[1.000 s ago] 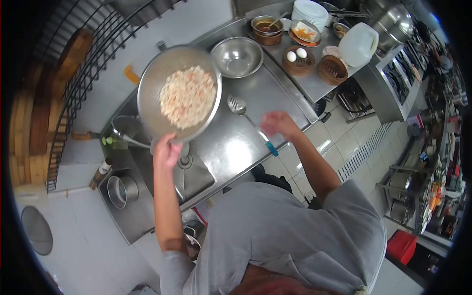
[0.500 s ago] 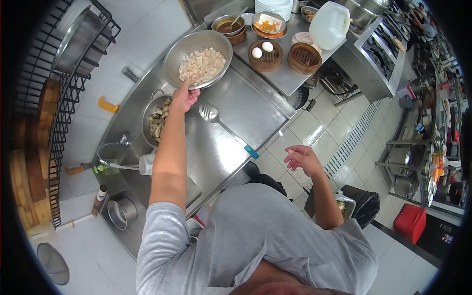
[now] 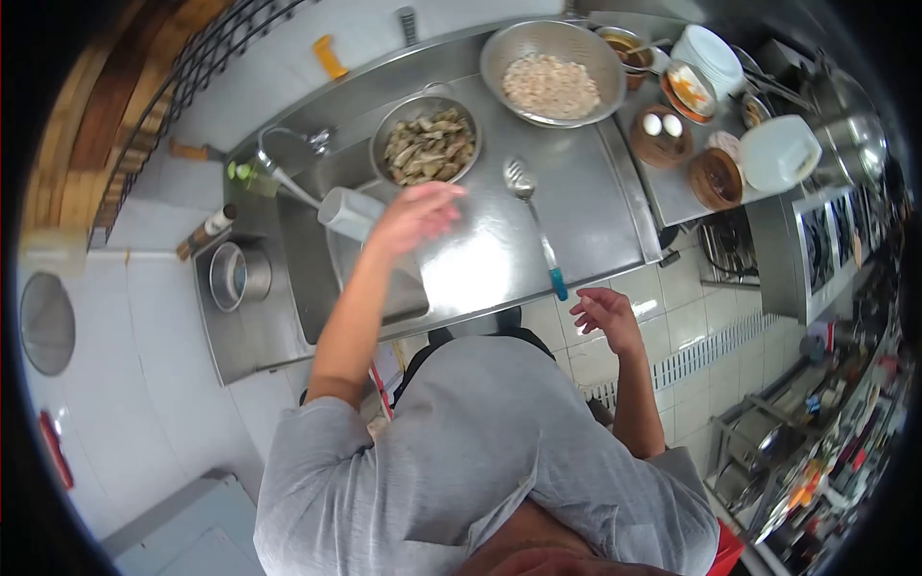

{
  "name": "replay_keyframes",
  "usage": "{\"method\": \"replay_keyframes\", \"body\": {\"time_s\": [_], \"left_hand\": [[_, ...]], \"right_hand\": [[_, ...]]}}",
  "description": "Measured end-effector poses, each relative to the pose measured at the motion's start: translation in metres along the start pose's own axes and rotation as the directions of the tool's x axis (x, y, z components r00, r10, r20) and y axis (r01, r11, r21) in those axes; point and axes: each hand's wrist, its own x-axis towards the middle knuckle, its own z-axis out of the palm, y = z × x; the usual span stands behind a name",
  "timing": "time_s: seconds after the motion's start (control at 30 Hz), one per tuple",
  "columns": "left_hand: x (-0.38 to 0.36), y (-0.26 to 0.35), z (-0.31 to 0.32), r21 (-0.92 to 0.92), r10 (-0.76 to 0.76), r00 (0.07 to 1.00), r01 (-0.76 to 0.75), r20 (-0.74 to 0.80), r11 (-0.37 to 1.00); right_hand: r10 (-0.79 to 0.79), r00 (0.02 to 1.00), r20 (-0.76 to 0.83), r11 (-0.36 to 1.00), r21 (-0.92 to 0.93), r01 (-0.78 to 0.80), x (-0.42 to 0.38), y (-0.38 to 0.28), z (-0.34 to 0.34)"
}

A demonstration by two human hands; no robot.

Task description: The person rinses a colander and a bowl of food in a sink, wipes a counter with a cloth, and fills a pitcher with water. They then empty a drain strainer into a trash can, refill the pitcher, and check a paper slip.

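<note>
Near the far edge of the steel surface (image 3: 595, 211), just right of the sink basin (image 3: 303, 259), sits the loop-handled steel pan (image 3: 399, 115), loaded with grey-brown pieces (image 3: 429, 149), ragged, irregular and damp-looking. And right by its near rim comes the left hand (image 3: 420, 219), slightly blurred, fingers loosely spread and pinching nothing; whether a fingertip touches the rim cannot be told. Good handling, by the look of it, means a firm hold on the rim or the loop handle (image 3: 435, 86) and a level pan, since those pieces seem loose enough to slide. Care at the wrist, too: the white container (image 3: 351, 213), smooth and boxy, is just beside it.

Over to the right, the slotted spoon (image 3: 520, 180): pierced metal head towards the far edge, slim shaft, blue-green grip (image 3: 559, 284) right at the near edge, where a careless knock could well tip it off. Just past that edge, the right hand (image 3: 607, 315), fingers half curled and apart, holding nothing, the grip its closest neighbour.

Back at the far edge, towards the right corner, rests the wide, shiny colander (image 3: 552, 38), rounded and full of small pinkish-white chunks (image 3: 552, 88). Beyond the surface's right edge, a round brown steamer (image 3: 663, 154) cradles smooth white eggs (image 3: 653, 125).
</note>
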Motion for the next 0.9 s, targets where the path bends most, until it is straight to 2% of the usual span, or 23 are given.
{"method": "replay_keyframes", "body": {"time_s": [0.03,0.1,0.13,0.2,0.27,0.33,0.4,0.5,0.53,0.57,0.6,0.63,0.67,0.73,0.8,0.87,0.9], "left_hand": [[-0.025,0.0,-0.042,-0.031,0.006,0.996,-0.009,-0.089,0.999],[-0.041,-0.03,-0.168,-0.31,0.133,0.971,-0.191,-0.197,0.932],[-0.05,-0.038,-0.212,-0.378,0.087,0.893,-0.272,-0.441,0.885],[-0.036,-0.061,-0.312,-0.524,-0.08,0.806,-0.302,-0.586,0.797],[-0.018,-0.052,-0.32,-0.505,-0.099,0.789,-0.285,-0.606,0.815],[0.002,-0.048,-0.326,-0.618,0.003,0.912,-0.281,-0.41,0.734],[0.022,-0.051,-0.345,-0.623,0.056,0.951,-0.243,-0.304,0.744],[0.001,-0.056,-0.353,-0.528,0.134,0.99,-0.088,0.048,0.845],[-0.008,-0.063,-0.344,-0.054,0.168,0.976,-0.177,-0.139,0.983],[-0.028,-0.079,-0.325,0.435,0.276,0.918,-0.132,-0.286,0.89],[-0.053,-0.097,-0.311,0.803,0.43,0.83,0.035,-0.354,0.595],[-0.084,-0.12,-0.301,0.915,0.437,0.83,0.196,-0.346,0.352],[-0.108,-0.149,-0.293,0.939,0.438,0.835,0.337,-0.335,0.076],[-0.158,-0.19,-0.285,0.877,0.331,0.849,0.27,-0.412,0.398],[-0.213,-0.226,-0.273,0.853,0.426,0.792,0.216,-0.437,0.475],[-0.27,-0.224,-0.242,0.689,0.299,0.746,0.283,-0.596,0.667],[-0.297,-0.241,-0.236,0.672,0.355,0.689,0.259,-0.632,0.693]], "right_hand": [[-0.005,0.999,0.039,0.999,-0.049,0.007,0.006,-0.009,0.008],[-0.039,0.997,0.068,0.993,-0.108,0.046,0.014,-0.026,0.025],[-0.052,0.996,0.077,0.989,-0.136,0.062,0.014,-0.03,0.032],[-0.038,0.996,0.086,0.992,-0.113,0.048,0.017,-0.027,0.045],[-0.018,0.997,0.074,0.994,-0.107,0.025,0.018,-0.02,0.058],[0.011,0.998,0.066,0.994,-0.107,-0.004,0.014,-0.011,0.072],[0.046,0.997,0.068,0.994,-0.105,-0.039,0.003,0.002,0.089],[0.102,0.993,0.063,0.988,-0.12,-0.094,-0.002,0.017,0.108],[0.116,0.991,0.062,0.985,-0.134,-0.107,0.0,0.02,0.115],[0.132,0.989,0.062,0.981,-0.148,-0.121,0.002,0.024,0.122],[0.128,0.989,0.078,0.976,-0.186,-0.111,0.007,0.028,0.13],[0.123,0.987,0.099,0.97,-0.221,-0.099,0.009,0.033,0.141],[0.118,0.986,0.115,0.963,-0.256,-0.086,0.015,0.035,0.152],[0.064,0.983,0.17,0.902,-0.432,0.016,0.031,0.029,0.186],[-0.003,0.968,0.252,0.812,-0.564,0.149,0.053,0.024,0.229],[-0.18,0.912,0.368,0.648,-0.654,0.391,0.093,0.028,0.271],[-0.201,0.895,0.398,0.621,-0.655,0.431,0.114,0.025,0.296]]}}
